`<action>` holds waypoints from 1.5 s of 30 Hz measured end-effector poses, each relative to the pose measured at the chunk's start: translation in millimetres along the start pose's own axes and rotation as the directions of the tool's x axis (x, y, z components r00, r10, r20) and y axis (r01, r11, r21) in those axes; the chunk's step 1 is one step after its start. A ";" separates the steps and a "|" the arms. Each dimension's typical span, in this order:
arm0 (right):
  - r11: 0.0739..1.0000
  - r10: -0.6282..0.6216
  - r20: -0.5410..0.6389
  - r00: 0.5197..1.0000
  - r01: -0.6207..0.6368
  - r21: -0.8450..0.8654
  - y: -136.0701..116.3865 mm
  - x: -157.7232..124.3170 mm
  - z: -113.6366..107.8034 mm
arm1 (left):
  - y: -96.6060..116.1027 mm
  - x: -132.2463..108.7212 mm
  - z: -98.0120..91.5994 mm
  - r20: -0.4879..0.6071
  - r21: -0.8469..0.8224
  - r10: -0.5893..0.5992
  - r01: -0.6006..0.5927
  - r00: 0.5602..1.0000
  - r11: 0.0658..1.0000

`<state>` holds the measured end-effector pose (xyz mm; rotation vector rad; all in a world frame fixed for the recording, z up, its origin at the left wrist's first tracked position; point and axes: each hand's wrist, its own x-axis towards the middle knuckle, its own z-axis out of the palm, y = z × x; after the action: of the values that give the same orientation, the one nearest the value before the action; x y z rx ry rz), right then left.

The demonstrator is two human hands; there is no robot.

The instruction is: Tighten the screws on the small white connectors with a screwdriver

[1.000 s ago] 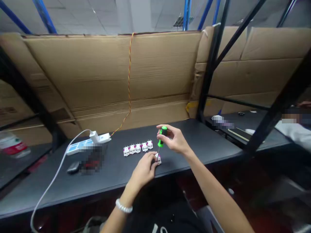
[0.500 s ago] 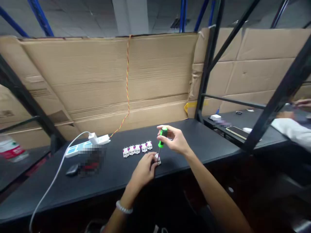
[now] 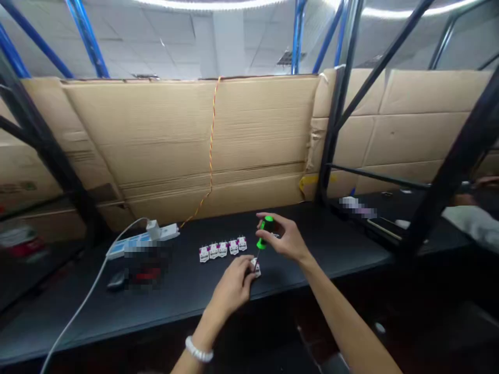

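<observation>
While looking down from head height, nearest first: a left wrist with a white bead bracelet (image 3: 198, 349), then the left hand (image 3: 234, 283), curled palm-down near the front edge of a black bench (image 3: 331, 244). Fingertips pinched on a small white part (image 3: 256, 267), pressing it flat to the surface.

Just beyond, meeting that part from above: the thin shaft of a screwdriver (image 3: 265, 232), held nearly upright, tipped slightly right at the top. Green-and-black handle wrapped by the right hand (image 3: 286, 240), thumb and fingers closed round it from the right side.

Judged from this pose: partway through turning a screw in the part, tip seated, part braced. Calls next for steady downward pressure, shaft kept square to the part, left fingers holding firm to stop any spin or skid. Possible risk: tip slipping off toward the left fingertips. Screw depth too small to make out.

Behind the hands, apart from them: a neat row of five matching parts (image 3: 223, 249), white with pink-purple, side by side.

Further left: a white-and-blue power strip (image 3: 136, 240) with a plug in it, white cable (image 3: 78, 306) trailing toward the front left of the bench. Beside it, a blurred dark patch, not readable.

At the back: a wall of brown cardboard (image 3: 175, 140), a twisted red-and-yellow wire (image 3: 211, 135) hanging down its face. Black metal posts (image 3: 335, 130) framing the right side. Far right, at the neighbouring bench: another person's pale sleeve (image 3: 471, 223), blurred.
</observation>
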<state>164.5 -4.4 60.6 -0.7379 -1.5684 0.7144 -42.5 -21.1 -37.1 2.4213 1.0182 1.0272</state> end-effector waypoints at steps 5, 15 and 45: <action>1.000 -0.001 0.008 1.000 0.001 0.015 0.1 -0.4 -1.2 | 0.5 0.4 0.2 0.014 0.010 0.005 -0.005 1.000 1.000; 0.998 -0.011 0.017 1.000 0.009 0.060 4.4 -2.7 -5.2 | 1.0 -0.1 -0.5 0.023 0.016 -0.011 0.011 1.000 1.000; 0.996 -0.089 0.105 0.991 0.088 0.011 -1.6 -4.2 -2.3 | 8.1 1.9 -1.8 0.043 0.049 -0.015 0.013 0.999 0.999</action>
<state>167.0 -8.6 59.6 -0.6303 -1.6830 0.7021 -38.9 -25.3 -30.7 2.4603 1.0563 0.9521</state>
